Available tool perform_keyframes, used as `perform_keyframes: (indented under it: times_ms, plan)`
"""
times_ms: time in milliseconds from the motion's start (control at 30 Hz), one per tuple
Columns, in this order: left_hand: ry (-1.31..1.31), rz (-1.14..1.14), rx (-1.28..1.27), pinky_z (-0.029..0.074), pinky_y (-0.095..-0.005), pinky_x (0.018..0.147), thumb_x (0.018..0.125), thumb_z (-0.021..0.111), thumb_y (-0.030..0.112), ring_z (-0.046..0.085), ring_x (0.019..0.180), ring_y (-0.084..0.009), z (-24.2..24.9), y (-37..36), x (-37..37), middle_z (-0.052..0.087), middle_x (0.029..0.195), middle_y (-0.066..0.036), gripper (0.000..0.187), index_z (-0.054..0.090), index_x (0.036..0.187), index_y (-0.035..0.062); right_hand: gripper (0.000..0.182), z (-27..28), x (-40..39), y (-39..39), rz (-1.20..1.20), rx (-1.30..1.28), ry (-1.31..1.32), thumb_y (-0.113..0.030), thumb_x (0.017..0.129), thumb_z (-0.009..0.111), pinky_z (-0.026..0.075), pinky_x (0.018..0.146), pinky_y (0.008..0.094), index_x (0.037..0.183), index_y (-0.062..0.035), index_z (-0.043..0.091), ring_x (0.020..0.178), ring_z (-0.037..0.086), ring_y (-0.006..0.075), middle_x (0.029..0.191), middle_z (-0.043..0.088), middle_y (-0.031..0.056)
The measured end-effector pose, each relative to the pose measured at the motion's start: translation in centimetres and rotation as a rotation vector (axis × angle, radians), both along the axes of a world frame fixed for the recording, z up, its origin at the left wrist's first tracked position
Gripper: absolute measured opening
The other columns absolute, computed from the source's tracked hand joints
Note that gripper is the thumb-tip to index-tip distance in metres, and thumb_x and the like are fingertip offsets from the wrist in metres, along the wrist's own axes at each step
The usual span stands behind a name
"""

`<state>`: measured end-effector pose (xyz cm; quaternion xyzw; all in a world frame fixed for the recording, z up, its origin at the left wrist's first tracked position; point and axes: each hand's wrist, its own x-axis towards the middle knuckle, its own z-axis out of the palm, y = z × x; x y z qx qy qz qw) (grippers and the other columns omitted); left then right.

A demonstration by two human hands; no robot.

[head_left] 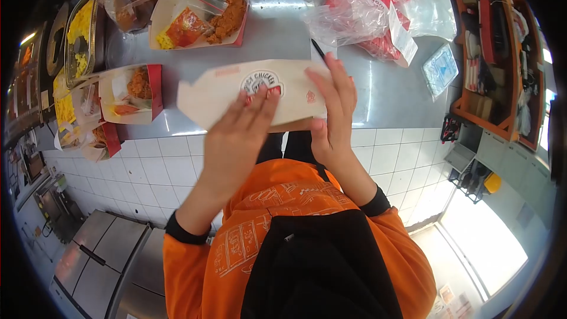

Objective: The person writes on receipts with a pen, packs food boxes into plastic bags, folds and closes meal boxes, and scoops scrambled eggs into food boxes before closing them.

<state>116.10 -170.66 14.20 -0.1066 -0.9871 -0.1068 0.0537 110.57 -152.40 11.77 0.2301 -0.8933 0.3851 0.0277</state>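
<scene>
A cardboard takeaway box (204, 95) with its lid down and a round printed logo lies in front of me at the counter's near edge. My left hand (247, 115) rests across the lid, fingers stretched out flat beside the logo. At the box's right end, my right hand (336, 103) grips it, with the thumb low on the near side and fingers at the far corner. A black pen (318, 49) shows just past those fingers. Beyond the closed box stands an open box (166, 15) with fried chicken (229, 19), yellow rice and a red-orange packet (184, 27).
More open boxes (156, 93) with fried chicken stand at the left, near a metal tray (87, 62) of yellow rice. Clear plastic bags (345, 15) and red packaging cover the back right of the metal counter (390, 103). A blue-white packet (440, 72) lies by an orange shelf (496, 133).
</scene>
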Motion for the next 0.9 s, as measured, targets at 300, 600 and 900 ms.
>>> perform_keyframes:
  times_ms: [300, 600, 900]
  plan:
    - [-0.236, 0.501, 0.288, 0.009, -0.0503, 0.115, 0.093, 0.06, 0.029, 0.004, 0.146, -0.038, -7.1, -0.7, 5.7, -0.008, 0.156, -0.028, 0.083, 0.008, 0.154, 0.01, 0.095, -2.2, -0.5, -1.6, -0.074, -0.018, -0.433, -0.037, 0.08, 0.074, 0.03, 0.111, 0.0423, 0.148, 0.0007, 0.02, 0.133, 0.039, 0.0397, 0.146, 0.033, 0.0292]
    - [-0.466, 0.731, 1.499, 0.019, -0.0336, 0.114, 0.099, 0.049, 0.027, 0.023, 0.141, -0.0221, -6.5, -5.2, 3.4, 0.023, 0.153, -0.013, 0.07, 0.008, 0.152, 0.0061, 0.079, -7.3, -1.7, -2.9, 0.096, -0.407, -0.569, -0.024, 0.092, 0.064, 0.028, 0.111, 0.0351, 0.15, -0.0005, 0.016, 0.135, 0.037, 0.033, 0.146, 0.035, 0.0242]
    - [-0.653, 0.869, 1.506, 0.033, -0.0382, 0.109, 0.099, 0.046, 0.036, 0.04, 0.134, -0.0217, 0.2, -7.8, 3.4, 0.037, 0.149, -0.012, 0.066, 0.023, 0.149, 0.0003, 0.077, 2.0, -3.4, 0.0, 0.232, -0.194, -0.859, -0.047, 0.098, 0.043, 0.022, 0.113, 0.0405, 0.15, 0.0017, 0.015, 0.135, 0.031, 0.041, 0.141, 0.036, 0.0287]
